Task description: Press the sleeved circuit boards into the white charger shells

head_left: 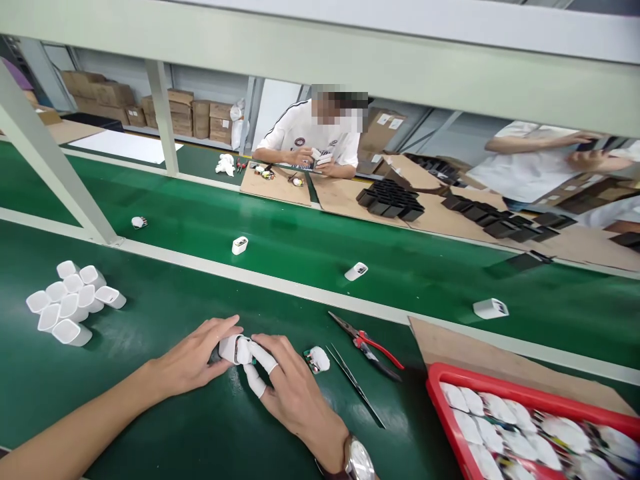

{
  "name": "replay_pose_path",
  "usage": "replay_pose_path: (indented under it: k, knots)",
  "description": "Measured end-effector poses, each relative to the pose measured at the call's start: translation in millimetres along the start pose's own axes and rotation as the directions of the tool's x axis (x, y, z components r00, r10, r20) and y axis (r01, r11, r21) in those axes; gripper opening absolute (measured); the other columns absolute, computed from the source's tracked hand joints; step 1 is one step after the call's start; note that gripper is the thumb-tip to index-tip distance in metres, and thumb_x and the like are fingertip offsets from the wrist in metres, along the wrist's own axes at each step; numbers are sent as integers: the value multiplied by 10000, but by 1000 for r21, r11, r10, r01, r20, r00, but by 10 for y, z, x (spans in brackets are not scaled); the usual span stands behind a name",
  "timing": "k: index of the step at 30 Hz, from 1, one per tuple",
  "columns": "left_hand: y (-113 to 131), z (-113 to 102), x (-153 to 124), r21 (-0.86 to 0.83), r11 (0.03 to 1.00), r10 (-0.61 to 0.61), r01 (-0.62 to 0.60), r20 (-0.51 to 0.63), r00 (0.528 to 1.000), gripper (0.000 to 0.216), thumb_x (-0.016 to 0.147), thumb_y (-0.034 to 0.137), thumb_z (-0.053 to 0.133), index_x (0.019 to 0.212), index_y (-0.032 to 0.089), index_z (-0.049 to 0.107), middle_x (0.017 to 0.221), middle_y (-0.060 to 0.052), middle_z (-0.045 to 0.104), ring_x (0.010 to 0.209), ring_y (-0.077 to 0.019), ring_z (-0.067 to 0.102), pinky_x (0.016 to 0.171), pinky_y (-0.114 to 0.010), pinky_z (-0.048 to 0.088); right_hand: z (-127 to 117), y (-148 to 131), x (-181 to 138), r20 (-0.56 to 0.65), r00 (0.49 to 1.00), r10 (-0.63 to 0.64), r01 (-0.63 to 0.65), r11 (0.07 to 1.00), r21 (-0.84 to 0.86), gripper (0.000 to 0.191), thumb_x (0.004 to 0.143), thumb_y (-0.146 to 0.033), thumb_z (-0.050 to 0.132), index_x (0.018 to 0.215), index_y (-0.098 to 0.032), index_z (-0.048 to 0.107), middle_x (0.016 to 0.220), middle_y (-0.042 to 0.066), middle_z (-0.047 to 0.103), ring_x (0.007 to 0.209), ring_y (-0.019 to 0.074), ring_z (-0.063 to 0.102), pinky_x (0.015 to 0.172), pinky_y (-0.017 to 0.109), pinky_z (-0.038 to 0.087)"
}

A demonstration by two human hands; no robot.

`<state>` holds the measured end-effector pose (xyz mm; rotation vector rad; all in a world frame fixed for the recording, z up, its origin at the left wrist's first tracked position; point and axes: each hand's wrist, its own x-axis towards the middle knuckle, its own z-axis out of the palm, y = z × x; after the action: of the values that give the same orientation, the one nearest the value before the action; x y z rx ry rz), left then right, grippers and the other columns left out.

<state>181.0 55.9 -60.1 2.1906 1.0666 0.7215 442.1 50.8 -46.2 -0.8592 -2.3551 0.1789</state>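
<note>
My left hand (197, 360) and my right hand (290, 390) meet low on the green mat, both pinched on one small white charger shell (231, 348). White finger cots cover two fingers of my right hand. Another white charger part (318, 359) with its circuit board showing lies just right of my right hand. A pile of several empty white shells (73, 303) sits to the far left.
Red-handled pliers (369, 345) and tweezers (354, 384) lie to the right. A red tray (505, 385) of white parts sits at bottom right on cardboard. Several white chargers (239, 245) ride the green belt. Two people work across the belt, beside black trays (393, 200).
</note>
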Motion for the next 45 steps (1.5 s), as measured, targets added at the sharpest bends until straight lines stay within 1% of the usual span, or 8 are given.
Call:
replay_pose_path:
  k: [7, 18, 26, 31, 34, 39, 42, 45]
  knots:
    - [11, 26, -5, -43, 999, -26, 26, 16, 1000, 818, 1020, 218, 637, 1679, 374, 178, 1502, -92, 624, 1311, -278, 628, 1004, -444, 620, -2, -2, -3, 16, 998, -63, 63, 998, -3, 263, 954, -19, 570, 1155, -185, 602, 1363, 187, 598, 1099, 325, 586, 812, 492, 610]
    - [28, 8, -5, -184, 972, -114, 146, 173, 978, 688, 1033, 228, 608, 1595, 332, 223, 1524, -94, 620, 1382, -258, 633, 1110, -444, 569, 65, -21, 107, 37, 999, 5, -14, 973, 229, 303, 1040, -151, 600, 1330, -236, 583, 1426, 144, 583, 1365, 300, 542, 1073, 513, 578]
    - [37, 72, -27, 131, 962, 250, -240, -67, 966, 235, 1044, 105, 533, 1224, 226, 622, 1331, -108, 688, 1152, -218, 727, 974, -316, 613, 88, -25, 109, 94, 995, 44, -53, 994, 97, 254, 1034, -133, 526, 1267, -191, 609, 1157, 132, 607, 1052, 274, 605, 857, 440, 617]
    - [38, 62, 57, 143, 951, 293, -275, -128, 947, 104, 1049, 147, 616, 1113, 218, 658, 1248, -95, 725, 1051, -199, 749, 917, -302, 616, 25, 21, 129, 137, 988, 77, -102, 978, 185, 286, 1050, -164, 525, 1316, -236, 600, 1191, 105, 630, 1048, 243, 646, 911, 421, 608]
    - [84, 53, 73, 113, 956, 289, -272, -185, 939, 126, 1036, 121, 624, 1115, 216, 647, 1235, -99, 734, 1024, -194, 748, 884, -301, 614, -14, 92, 106, 43, 987, 158, -163, 931, 328, 356, 1086, -211, 498, 1440, -251, 512, 1248, 98, 649, 1066, 204, 684, 939, 368, 608]
    - [191, 4, 94, 102, 952, 300, -289, -107, 948, 118, 1031, 111, 589, 990, 210, 638, 1175, -93, 754, 998, -190, 746, 843, -286, 605, -117, 111, 89, -88, 969, 231, -209, 956, 205, 316, 1099, -207, 476, 1405, -244, 543, 1286, 102, 676, 1134, 214, 698, 997, 376, 597]
    - [77, -208, 386, 140, 971, 199, -194, -30, 979, 134, 997, 170, 629, 873, 221, 639, 1110, -49, 774, 996, -172, 750, 865, -262, 597, -131, 102, 72, -139, 981, 133, -122, 989, 83, 336, 1093, -212, 483, 1423, -234, 543, 1272, 114, 696, 1122, 236, 708, 975, 404, 611]
    - [-236, -614, 968, 321, 943, -29, 81, -164, 986, 146, 936, 208, 661, 792, 220, 636, 1086, -54, 783, 1032, -197, 751, 936, -294, 584, -93, 124, 48, -169, 982, 82, -91, 995, -46, 316, 1086, -205, 489, 1392, -202, 568, 1246, 127, 705, 1084, 252, 712, 958, 428, 614]
